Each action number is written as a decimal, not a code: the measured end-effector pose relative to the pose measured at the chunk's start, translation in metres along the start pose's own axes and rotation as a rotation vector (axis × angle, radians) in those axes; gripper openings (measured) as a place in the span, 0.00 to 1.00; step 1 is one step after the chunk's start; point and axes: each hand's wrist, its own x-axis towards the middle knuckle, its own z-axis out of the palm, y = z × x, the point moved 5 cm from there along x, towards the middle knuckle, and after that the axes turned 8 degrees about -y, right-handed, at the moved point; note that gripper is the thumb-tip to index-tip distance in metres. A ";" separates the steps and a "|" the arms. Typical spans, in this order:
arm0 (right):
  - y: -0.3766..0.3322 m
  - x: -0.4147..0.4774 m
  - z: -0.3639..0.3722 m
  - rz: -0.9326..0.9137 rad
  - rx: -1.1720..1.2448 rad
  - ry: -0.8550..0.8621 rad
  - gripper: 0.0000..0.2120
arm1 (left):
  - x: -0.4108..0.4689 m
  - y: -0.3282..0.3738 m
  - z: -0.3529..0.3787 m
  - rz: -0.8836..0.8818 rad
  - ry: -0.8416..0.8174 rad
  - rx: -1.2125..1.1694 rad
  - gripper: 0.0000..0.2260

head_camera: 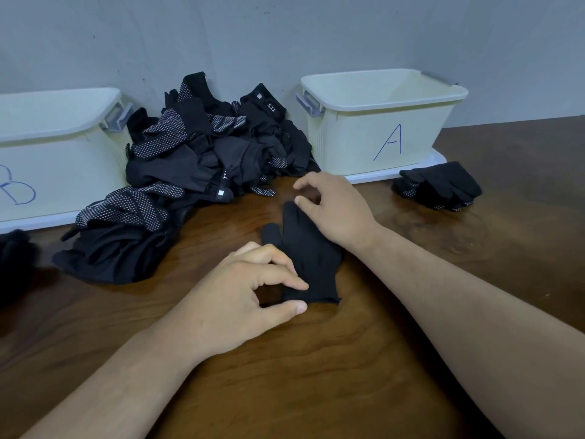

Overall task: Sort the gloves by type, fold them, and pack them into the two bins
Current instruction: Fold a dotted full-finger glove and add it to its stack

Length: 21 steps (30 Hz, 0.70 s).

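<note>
Our left hand pinches the cuff of a black glove lying flat on the table. Our right hand rests on its fingers, loosely curled, gripping nothing.

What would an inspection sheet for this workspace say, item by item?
Surface: brown wooden table, glossy.
Job's things: plain black glove flat between the hands; glove pile between bin B and bin A; small glove stack right of bin A.
Clutter: dark item at left edge, unclear.
Grippers: left hand pinches the glove's cuff; right hand rests over its fingers, grip unclear.
Cables: nothing seen.
Surroundings: grey wall behind the bins.
</note>
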 end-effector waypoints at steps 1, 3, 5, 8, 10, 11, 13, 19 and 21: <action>-0.007 -0.004 -0.006 -0.064 -0.040 0.022 0.11 | -0.001 0.001 0.000 0.004 -0.016 0.009 0.11; -0.024 -0.017 -0.014 -0.201 -0.105 -0.003 0.14 | -0.003 0.003 -0.004 0.027 0.014 -0.015 0.11; -0.033 -0.031 -0.006 -0.200 -0.209 -0.197 0.21 | -0.003 0.000 -0.012 0.023 0.143 -0.052 0.08; -0.029 -0.047 0.018 -0.076 -0.329 -0.483 0.33 | -0.002 -0.012 -0.019 -0.081 0.281 -0.035 0.09; -0.026 -0.047 0.021 -0.065 -0.315 -0.525 0.34 | -0.002 -0.017 -0.019 -0.132 0.311 -0.067 0.10; -0.025 -0.045 0.020 -0.071 -0.318 -0.528 0.35 | -0.002 -0.018 -0.019 -0.145 0.315 -0.081 0.11; -0.027 -0.044 0.019 -0.098 -0.303 -0.528 0.34 | -0.002 -0.017 -0.018 -0.150 0.301 -0.067 0.11; -0.016 -0.063 -0.028 -0.062 0.171 0.051 0.13 | -0.004 -0.003 -0.013 -0.020 0.180 0.012 0.08; -0.002 -0.071 -0.031 -0.011 0.216 0.013 0.10 | -0.005 0.003 -0.011 0.055 0.115 0.022 0.06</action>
